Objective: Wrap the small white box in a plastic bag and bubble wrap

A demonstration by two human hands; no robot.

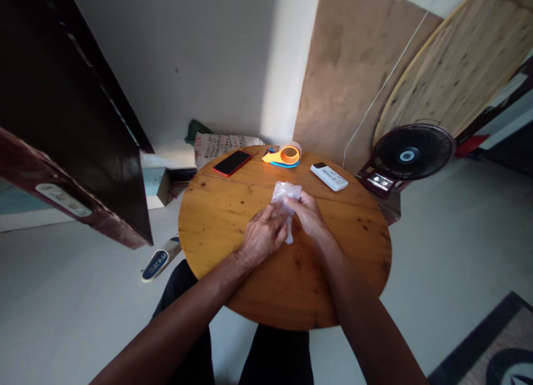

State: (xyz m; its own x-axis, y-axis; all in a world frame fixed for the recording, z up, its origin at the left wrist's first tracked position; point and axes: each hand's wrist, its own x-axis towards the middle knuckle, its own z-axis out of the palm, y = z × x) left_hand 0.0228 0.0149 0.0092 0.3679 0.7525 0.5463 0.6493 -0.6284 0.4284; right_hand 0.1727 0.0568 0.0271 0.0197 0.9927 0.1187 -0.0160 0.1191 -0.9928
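Note:
A small piece of clear plastic wrap (286, 190), which looks like bubble wrap, is between my hands over the middle of the round wooden table (216, 229). My left hand (263, 235) is closed at its lower left side, fingers bent onto the plastic. From the right, my right hand (307, 212) grips it with the thumb on top and the fingers behind. A loose strip of the plastic hangs down between the hands. Whether anything is wrapped inside, I cannot tell.
Along the table's far side lie a red-edged phone (232, 163), an orange tape dispenser (287, 154) and a white power-bank-like device (328, 176). A black fan (407, 155) stands at the right. A slipper (157, 263) lies on the floor at left, near a dark door (83, 107).

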